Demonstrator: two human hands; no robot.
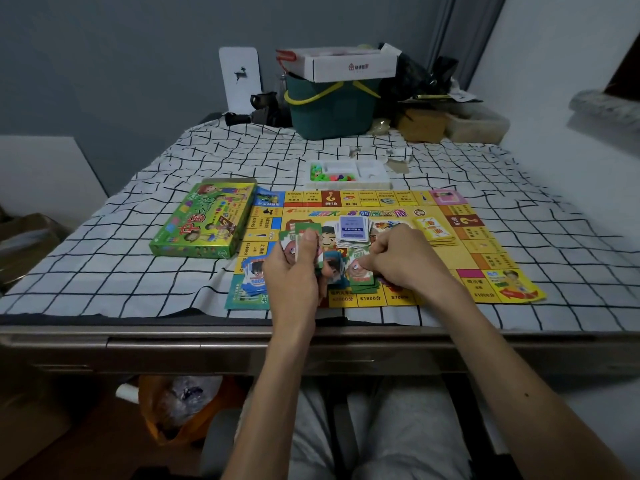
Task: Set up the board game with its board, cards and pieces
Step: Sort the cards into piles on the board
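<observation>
Paper notes [296, 239] sit fanned in the left hand [294, 271], its thumb curled over them, above the near-left part of the board [491, 247]. The right hand [405, 258] pinches a green note [360, 273] lying by the board's near edge. These slips look light, thin and slick, apt to slide or crease, so take them by a corner. Pieces [325, 176] wait in the far white tray [374, 174].

Table [173, 336]: covered by a white cloth [138, 237] with black grid lines.
Far edge: green basket [332, 116] with yellow handles, white carton [346, 65] resting on top.
Left of basket: upright white panel [239, 77] bearing a deer figure.
Under table: orange bag [152, 410].
</observation>
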